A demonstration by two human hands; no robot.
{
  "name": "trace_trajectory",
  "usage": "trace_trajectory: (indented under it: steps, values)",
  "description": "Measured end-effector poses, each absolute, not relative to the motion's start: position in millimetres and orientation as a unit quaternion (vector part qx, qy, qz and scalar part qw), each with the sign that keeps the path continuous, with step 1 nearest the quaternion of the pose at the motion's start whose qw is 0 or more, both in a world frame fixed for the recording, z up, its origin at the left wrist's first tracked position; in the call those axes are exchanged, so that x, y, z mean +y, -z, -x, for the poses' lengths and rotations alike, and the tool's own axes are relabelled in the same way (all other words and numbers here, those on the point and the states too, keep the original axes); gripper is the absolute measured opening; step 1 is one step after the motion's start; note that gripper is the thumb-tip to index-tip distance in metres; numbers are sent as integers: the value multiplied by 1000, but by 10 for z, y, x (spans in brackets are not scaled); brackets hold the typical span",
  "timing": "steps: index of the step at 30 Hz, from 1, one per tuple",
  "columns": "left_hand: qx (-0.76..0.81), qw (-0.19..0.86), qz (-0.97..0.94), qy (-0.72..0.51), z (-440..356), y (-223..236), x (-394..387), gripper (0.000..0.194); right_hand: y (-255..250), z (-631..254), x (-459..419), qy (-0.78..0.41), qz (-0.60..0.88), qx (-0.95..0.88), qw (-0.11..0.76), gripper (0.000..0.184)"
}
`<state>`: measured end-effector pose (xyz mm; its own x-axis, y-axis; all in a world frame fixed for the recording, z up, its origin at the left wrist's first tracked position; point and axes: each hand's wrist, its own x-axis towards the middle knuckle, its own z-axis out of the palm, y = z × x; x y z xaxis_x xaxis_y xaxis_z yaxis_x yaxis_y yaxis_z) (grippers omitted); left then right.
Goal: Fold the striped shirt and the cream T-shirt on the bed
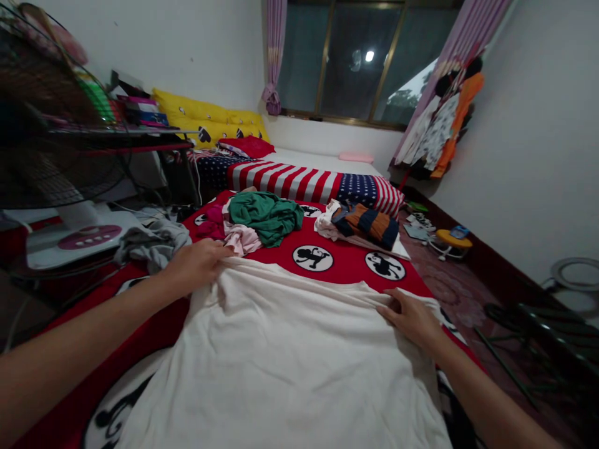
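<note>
A white shirt (299, 355), lightly wrinkled, lies spread over the red bed cover (266, 257) with its far edge stretched between my hands. My left hand (202, 265) is closed on the far left corner. Near the far right corner, my right hand (414, 317) pinches the same edge between thumb and fingers. Just beyond my left hand sits a loose heap with a green garment (266, 215), a pink cloth (242, 239) and a magenta one. Farther right lies a folded orange-and-navy striped shirt (367, 223) on pale cloth.
At the left stand a fan (77, 234) and a cluttered table (154, 134), with a grey garment (154, 242) near the fan's base. A second bed (309, 178) is under the window. On the right floor are a yellow stool (453, 239) and a dark chair (561, 337).
</note>
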<state>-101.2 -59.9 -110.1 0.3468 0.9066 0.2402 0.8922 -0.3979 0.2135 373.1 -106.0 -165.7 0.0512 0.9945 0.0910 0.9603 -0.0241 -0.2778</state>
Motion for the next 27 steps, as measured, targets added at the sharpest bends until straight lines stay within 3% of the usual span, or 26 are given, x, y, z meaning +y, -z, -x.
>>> trace_trajectory:
  steps: [3, 7, 9, 12, 15, 17, 21, 24, 27]
  values:
    - [611, -65, -782, -105, 1241, 936, -616, 24, 1687, -3780, -1062, -71, 710, -686, 143, 43]
    - [643, -88, -748, -138, 1060, 828, -641, 28, 1677, -3801, -1029, -92, 700, -689, 164, 45]
    - [647, -38, -745, -155, 818, 895, -620, 40, 1671, -3803, -1009, -106, 695, -688, 180, 41]
    - [621, 130, -755, -163, 448, 1128, -525, 61, 1656, -3780, -1000, -147, 693, -673, 213, 34]
    - [624, 275, -712, -167, 206, 1381, -408, 69, 1619, -3718, -1033, -264, 687, -618, 275, 28]
    - [636, 339, -673, -168, 136, 1479, -354, 58, 1577, -3675, -1072, -357, 681, -549, 328, 22]
    - [608, 449, -623, -202, 126, 1414, -289, 15, 1438, -3656, -1113, -457, 670, -436, 390, 20]
    - [564, 477, -598, -312, 107, 1193, -176, 13, 1265, -3685, -1022, -462, 663, -423, 409, 15]
    - [532, 432, -599, -414, 14, 954, 54, 12, 1058, -3684, -799, -425, 666, -423, 444, 7]
